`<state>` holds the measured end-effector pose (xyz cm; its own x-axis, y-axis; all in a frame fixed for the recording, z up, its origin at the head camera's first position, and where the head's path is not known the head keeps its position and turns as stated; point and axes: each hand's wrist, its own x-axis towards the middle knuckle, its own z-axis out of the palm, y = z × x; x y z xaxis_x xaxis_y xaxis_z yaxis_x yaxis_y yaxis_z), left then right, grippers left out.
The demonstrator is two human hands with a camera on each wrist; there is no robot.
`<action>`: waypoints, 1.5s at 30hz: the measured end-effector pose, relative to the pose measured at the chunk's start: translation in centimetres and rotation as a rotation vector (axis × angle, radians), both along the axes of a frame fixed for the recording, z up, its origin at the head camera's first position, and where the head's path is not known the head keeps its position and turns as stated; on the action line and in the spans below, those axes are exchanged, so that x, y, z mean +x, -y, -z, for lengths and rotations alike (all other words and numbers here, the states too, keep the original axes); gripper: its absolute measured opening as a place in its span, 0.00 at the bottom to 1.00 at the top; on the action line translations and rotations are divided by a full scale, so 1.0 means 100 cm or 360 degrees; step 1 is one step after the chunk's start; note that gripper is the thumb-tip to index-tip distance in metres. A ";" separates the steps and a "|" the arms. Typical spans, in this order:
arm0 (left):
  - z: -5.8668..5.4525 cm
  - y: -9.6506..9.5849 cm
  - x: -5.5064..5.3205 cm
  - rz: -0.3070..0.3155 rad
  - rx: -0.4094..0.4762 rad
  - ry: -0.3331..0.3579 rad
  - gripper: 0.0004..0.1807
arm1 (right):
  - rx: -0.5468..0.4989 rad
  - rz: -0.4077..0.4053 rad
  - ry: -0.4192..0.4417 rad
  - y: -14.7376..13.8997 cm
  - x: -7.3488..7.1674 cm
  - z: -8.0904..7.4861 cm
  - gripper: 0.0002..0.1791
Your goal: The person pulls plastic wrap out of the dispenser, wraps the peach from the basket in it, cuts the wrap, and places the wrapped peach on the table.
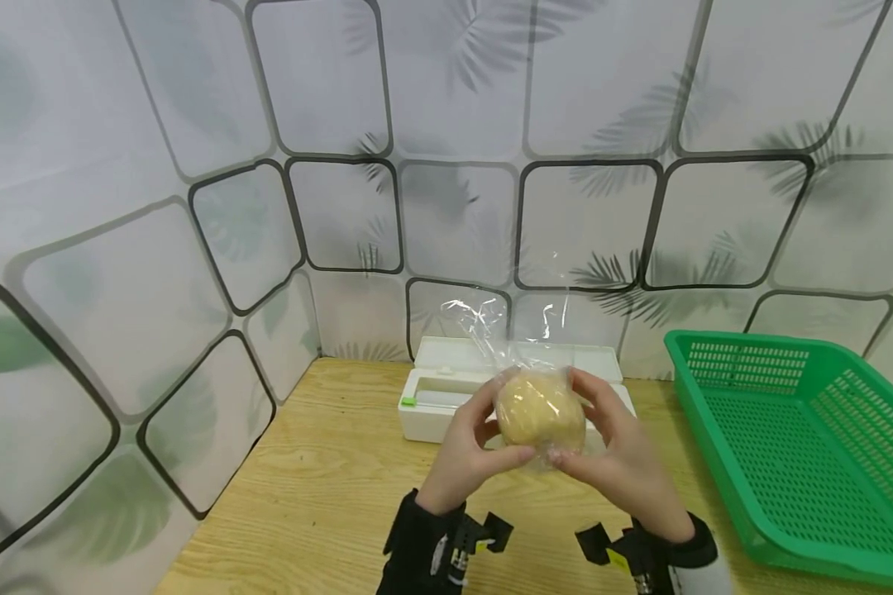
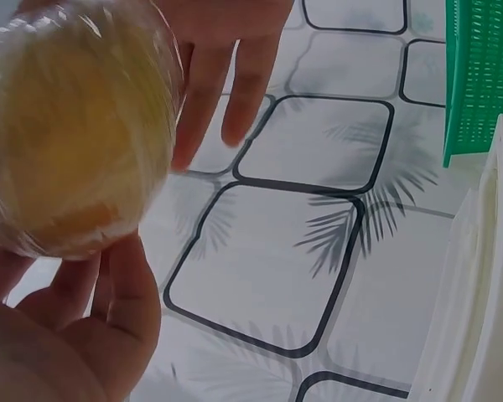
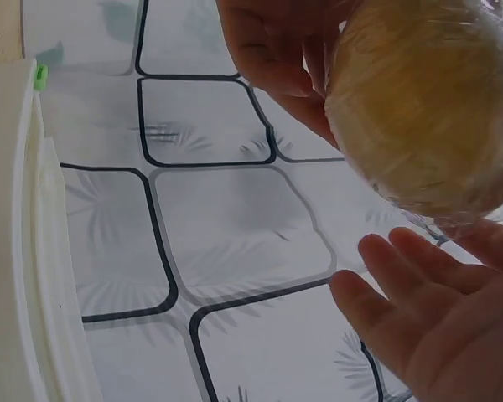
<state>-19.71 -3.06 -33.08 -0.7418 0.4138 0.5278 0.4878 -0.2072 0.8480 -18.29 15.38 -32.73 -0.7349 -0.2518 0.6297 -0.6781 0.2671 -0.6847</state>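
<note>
So both hands are gripping a yellow ball (image 1: pixel 540 409) in clear film (image 1: pixel 484 318), and they're holding it up over the table (image 1: pixel 327 463), right in front of the white box (image 1: pixel 426 421). The left hand (image 1: pixel 467 454) is curling round one side, and the right hand (image 1: pixel 621 459) is pinching the other side between thumb and fingers, though some of its fingers are sticking out pretty straight in the left wrist view. Both thumbs are meeting low on the near side, where the film is bunching up.

To me it looks like the wrapping is partway along: film is lying over the ball, but a big loose piece is standing up above it. If you're doing this bit, I'd be keeping one hand cupping the ball and using the other to pull that loose part down snug, turning a little at a time so the creases aren't trapping air. Go easy with the fingertips, since film this thin could be tearing or clinging to itself if you're yanking it. I'd also be working clear of the box, because its lid (image 1: pixel 588 357) is standing up behind and loose film could be catching on it. The green basket (image 1: pixel 714 450) is sitting off to the right, well apart from the hands.
</note>
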 end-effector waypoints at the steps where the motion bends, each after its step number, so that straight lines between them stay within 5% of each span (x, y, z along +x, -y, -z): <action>1: 0.000 0.000 0.000 0.0027 -0.0019 -0.0005 0.40 | -0.0012 -0.0062 0.0064 0.000 0.000 0.000 0.45; 7: 0.002 -0.001 -0.002 0.0078 -0.0068 -0.0084 0.43 | -0.0059 -0.0212 0.0227 0.002 0.001 0.004 0.38; 15: 0.002 -0.003 -0.001 -0.0026 -0.0092 -0.0092 0.42 | -0.0067 -0.0078 0.0139 0.007 0.001 0.006 0.31; 26: 0.005 -0.008 -0.003 0.0095 -0.0084 -0.0013 0.55 | -0.0350 0.0235 0.0017 0.016 0.002 0.007 0.23; 33: 0.013 -0.015 -0.006 0.0079 -0.0275 0.0003 0.50 | -0.0632 0.0025 0.0312 0.017 0.006 0.004 0.24; 38: 0.013 -0.019 -0.004 0.0079 -0.0182 -0.0096 0.42 | -0.0470 -0.0009 0.0451 0.018 0.009 0.002 0.27; 45: 0.010 -0.018 0.002 0.0025 -0.0099 -0.0148 0.46 | -0.0344 -0.0106 0.0477 0.012 0.010 -0.001 0.25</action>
